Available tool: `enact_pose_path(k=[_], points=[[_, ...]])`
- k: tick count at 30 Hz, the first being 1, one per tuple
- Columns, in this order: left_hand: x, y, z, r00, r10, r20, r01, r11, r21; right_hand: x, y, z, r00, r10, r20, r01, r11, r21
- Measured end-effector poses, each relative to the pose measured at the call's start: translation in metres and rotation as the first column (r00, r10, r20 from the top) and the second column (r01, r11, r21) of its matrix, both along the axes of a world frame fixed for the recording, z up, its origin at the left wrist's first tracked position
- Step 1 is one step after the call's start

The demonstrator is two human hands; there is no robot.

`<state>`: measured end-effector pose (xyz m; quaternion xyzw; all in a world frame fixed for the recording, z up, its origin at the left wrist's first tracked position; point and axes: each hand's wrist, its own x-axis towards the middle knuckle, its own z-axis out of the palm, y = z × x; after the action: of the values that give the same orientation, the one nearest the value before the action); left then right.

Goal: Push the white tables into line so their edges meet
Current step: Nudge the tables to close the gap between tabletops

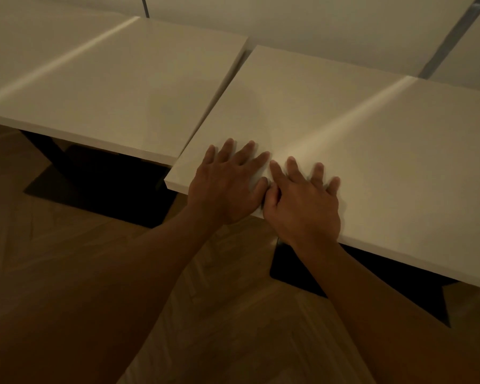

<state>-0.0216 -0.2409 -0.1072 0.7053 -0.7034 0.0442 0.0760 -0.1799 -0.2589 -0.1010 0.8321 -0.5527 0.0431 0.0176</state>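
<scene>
Two white tables stand side by side in dim light. The left table [117, 87] sits farther back; the right table [372, 139] juts nearer to me, so their front edges are out of line. A narrow gap runs between their facing sides, closing near the front where the corners overlap or touch. My left hand [227, 184] and my right hand [302, 200] lie flat, fingers spread, side by side on the right table's near left corner, palms over its front edge. Neither hand holds anything.
Dark table bases [100, 184] show under both tops on a wood floor [219, 314]. A pale wall [330, 26] runs close behind the tables, with a grey strip [452, 37] at the right.
</scene>
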Motion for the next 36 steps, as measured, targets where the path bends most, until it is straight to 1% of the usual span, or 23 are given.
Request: enact_pose_path(k=[9, 15, 18, 19, 22, 26, 32, 36], points=[[0.001, -0.001, -0.001, 1.0, -0.012, 0.009, 0.012, 1.0, -0.02, 0.0, 0.0, -0.001, 0.999, -0.023, 0.031, 0.023, 1.0, 0.004], [-0.001, -0.001, 0.003, 0.999, -0.02, 0.039, 0.018, 0.999, 0.051, -0.008, 0.001, 0.003, 0.998, 0.0, 0.071, -0.003, 0.999, 0.044], [-0.014, 0.0, 0.012, 1.0, -0.019, -0.005, 0.019, 0.997, 0.069, -0.029, 0.005, 0.003, 0.996, 0.014, 0.09, -0.018, 0.999, 0.047], [-0.027, 0.001, 0.015, 0.998, -0.043, -0.035, 0.045, 0.997, 0.064, -0.044, 0.006, 0.002, 0.996, -0.001, 0.091, -0.002, 0.999, 0.036], [-0.076, 0.007, 0.014, 0.976, -0.187, -0.108, 0.193, 0.98, 0.051, -0.096, 0.01, 0.001, 0.997, -0.06, 0.057, 0.059, 0.998, 0.02], [-0.156, 0.005, 0.007, 0.949, -0.292, -0.12, 0.294, 0.956, -0.004, -0.182, 0.013, 0.002, 0.988, -0.154, 0.013, 0.153, 0.988, 0.038], [-0.259, -0.003, 0.003, 0.938, -0.334, -0.093, 0.338, 0.941, 0.03, -0.309, 0.018, 0.002, 0.972, -0.231, -0.028, 0.232, 0.971, 0.055], [-0.316, -0.011, 0.006, 0.948, -0.309, -0.077, 0.315, 0.945, 0.084, -0.381, 0.007, 0.005, 0.976, -0.219, -0.023, 0.22, 0.972, 0.077]])
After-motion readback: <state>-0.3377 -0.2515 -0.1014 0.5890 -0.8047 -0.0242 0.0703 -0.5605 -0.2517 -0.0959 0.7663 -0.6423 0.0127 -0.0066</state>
